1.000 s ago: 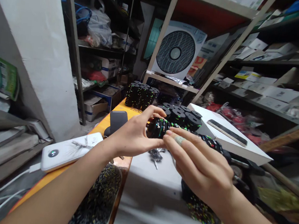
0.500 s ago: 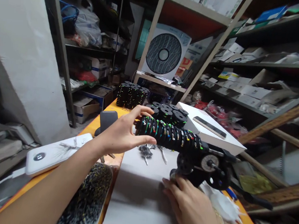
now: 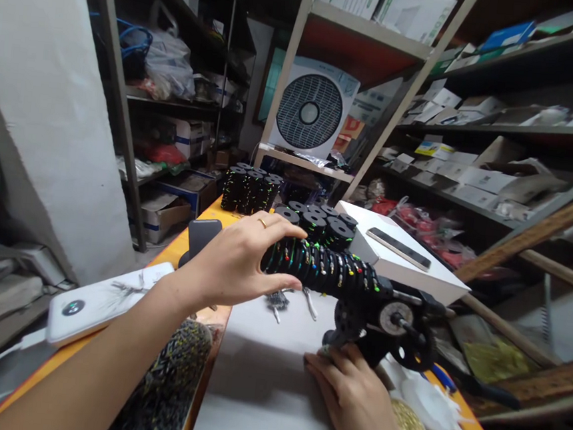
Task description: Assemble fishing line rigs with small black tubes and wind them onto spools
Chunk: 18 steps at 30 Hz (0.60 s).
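My left hand (image 3: pixel 242 258) curves around the left end of a row of black spools (image 3: pixel 329 264), thumb in front and fingers over the top. Green line and small coloured beads and metal bits show along the spools. They sit on a black hand-cranked winder (image 3: pixel 382 317) with a round pale disc and a crank at the right. My right hand (image 3: pixel 351 391) is low at the winder's foot, its fingers pressed together against a small part there. What those fingertips hold is hidden. Beneath the spools lie bundles of fine dark pieces with white ends (image 3: pixel 276 302).
Stacked black spools (image 3: pixel 251 188) stand behind. A phone (image 3: pixel 399 247) rests on a white box (image 3: pixel 441 282). At left are a white power bank (image 3: pixel 102 306) with a cable and a tray of dark small pieces (image 3: pixel 166 385). A dish of gold bits (image 3: pixel 411 427) sits at right.
My left hand has slid right along the spools and covers more of their left end. My right hand stays at the winder's foot. The view has tilted slightly.
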Tool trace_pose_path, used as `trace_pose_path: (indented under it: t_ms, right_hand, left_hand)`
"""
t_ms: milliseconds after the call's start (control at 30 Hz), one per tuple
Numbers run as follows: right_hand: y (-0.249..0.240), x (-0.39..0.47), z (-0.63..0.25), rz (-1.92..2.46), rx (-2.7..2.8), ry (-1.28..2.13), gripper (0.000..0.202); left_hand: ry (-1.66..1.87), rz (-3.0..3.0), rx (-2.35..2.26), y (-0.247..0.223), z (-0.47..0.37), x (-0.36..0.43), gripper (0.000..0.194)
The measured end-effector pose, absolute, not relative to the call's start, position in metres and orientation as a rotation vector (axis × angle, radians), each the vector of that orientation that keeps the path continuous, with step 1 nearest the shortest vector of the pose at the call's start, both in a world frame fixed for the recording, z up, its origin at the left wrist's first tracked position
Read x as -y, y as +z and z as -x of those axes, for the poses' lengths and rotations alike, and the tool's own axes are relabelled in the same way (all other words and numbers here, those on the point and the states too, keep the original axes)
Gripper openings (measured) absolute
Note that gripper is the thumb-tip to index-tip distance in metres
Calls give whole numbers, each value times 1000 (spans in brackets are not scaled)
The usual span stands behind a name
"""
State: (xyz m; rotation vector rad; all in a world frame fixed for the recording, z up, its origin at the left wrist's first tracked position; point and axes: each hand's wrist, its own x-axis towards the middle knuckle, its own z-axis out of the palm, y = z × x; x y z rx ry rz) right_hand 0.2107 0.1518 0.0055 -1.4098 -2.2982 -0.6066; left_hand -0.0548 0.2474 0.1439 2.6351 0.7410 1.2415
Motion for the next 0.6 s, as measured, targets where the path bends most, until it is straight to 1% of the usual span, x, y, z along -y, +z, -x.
trace_pose_path:
  t_ms: [167, 367, 467, 600]
  right_hand:
    - [0, -151, -207, 1371, 2223, -537, 28]
    - [7, -148, -193, 1410, 2217, -228, 23]
    - [25, -143, -187, 1357, 2246, -108, 17]
    - [76, -133, -178, 1238, 2187, -50, 11]
  left_hand:
    - [1076, -2610, -786, 156, 56, -246, 45]
    - [993, -2630, -806, 163, 55, -249, 42]
    - [930, -2644, -794, 165, 58, -248, 39]
    - [848, -2624, -801, 167, 62, -247, 42]
